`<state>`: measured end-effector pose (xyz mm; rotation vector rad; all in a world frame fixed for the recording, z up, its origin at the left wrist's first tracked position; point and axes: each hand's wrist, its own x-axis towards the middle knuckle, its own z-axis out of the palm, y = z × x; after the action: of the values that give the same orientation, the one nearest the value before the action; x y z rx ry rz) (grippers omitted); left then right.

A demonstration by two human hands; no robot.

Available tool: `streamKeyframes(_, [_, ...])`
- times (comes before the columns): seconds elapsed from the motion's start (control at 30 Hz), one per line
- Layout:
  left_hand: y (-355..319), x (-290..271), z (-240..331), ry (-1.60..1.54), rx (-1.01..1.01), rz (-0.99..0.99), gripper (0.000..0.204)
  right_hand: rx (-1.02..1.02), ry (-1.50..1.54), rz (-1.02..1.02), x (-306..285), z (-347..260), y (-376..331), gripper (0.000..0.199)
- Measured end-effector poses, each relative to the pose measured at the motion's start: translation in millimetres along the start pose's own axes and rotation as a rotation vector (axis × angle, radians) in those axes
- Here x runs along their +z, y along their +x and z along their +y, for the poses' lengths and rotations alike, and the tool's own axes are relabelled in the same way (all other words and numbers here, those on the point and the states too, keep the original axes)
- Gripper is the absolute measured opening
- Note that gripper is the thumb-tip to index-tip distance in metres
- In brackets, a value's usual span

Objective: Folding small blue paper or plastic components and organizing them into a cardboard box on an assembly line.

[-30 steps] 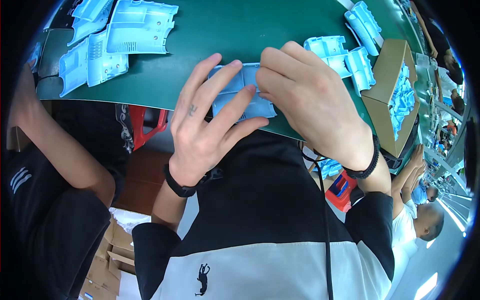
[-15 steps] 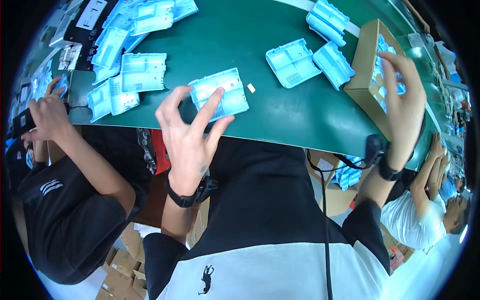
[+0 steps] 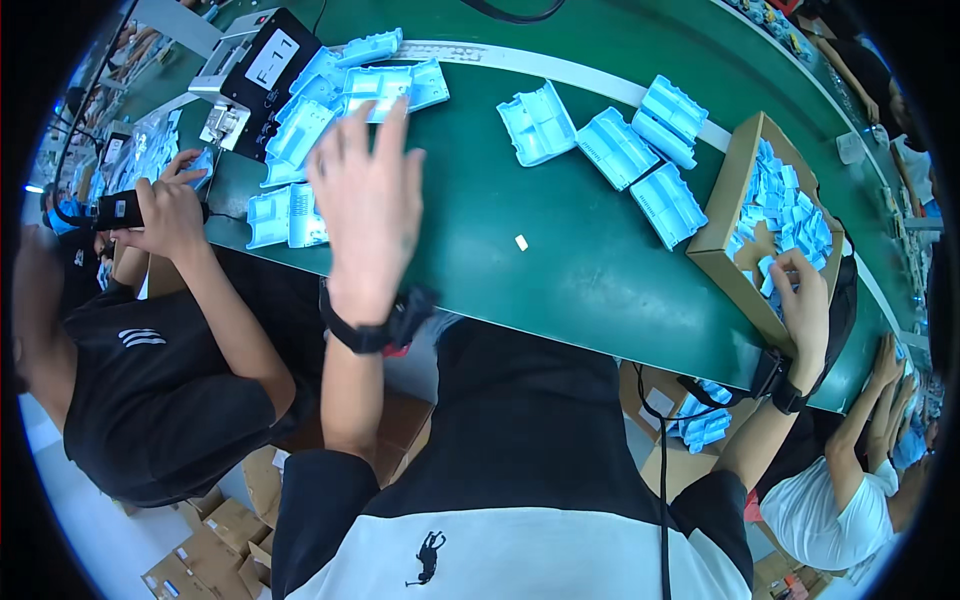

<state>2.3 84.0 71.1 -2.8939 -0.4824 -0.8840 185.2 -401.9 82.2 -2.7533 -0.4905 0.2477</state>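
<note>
My left hand (image 3: 367, 200) reaches over the pile at the left, fingers stretched out and apart. Its fingertips overlap a light-blue plastic shell (image 3: 375, 85), though contact cannot be made out. Part of the shells below is hidden behind the hand. At the right, my right hand (image 3: 805, 310) dips into an open cardboard box (image 3: 728, 205) filled with small blue plastic pieces (image 3: 775, 195). Thumb and fingers pinch at one small blue plastic piece (image 3: 769, 273). Between the hands lie several blue shells, among them one set apart (image 3: 537, 122).
A tiny cream-coloured block (image 3: 521, 242) lies on the green tabletop (image 3: 470, 200). Behind the left pile stands a black machine (image 3: 262, 75). Co-workers sit close on both sides; one's hand (image 3: 170, 215) is at the left. A cable hangs before my body.
My left hand has let go of a blue shell, which now lies beside the right-hand group, and moved to the left pile. My right hand has lowered into the box. The view has shifted.
</note>
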Motion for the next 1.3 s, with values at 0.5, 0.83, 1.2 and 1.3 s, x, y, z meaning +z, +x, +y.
streamKeyframes(0.5, [-7,-8,10,-0.141,0.094,-0.085,0.013,0.017,-0.377,0.249,2,-32,14,0.014])
streamKeyframes(0.83, [-80,-31,76,-0.465,0.001,-0.230,0.016,-0.301,0.062,0.263,-6,-123,-8,0.024])
streamKeyframes(1.2, [-90,7,54,-0.729,-0.037,-0.151,0.049,-0.616,0.011,-0.068,71,-215,-18,0.036])
streamKeyframes(1.3, [-91,9,53,-0.736,-0.054,-0.131,0.052,-0.667,0.176,0.021,71,-242,-16,0.040])
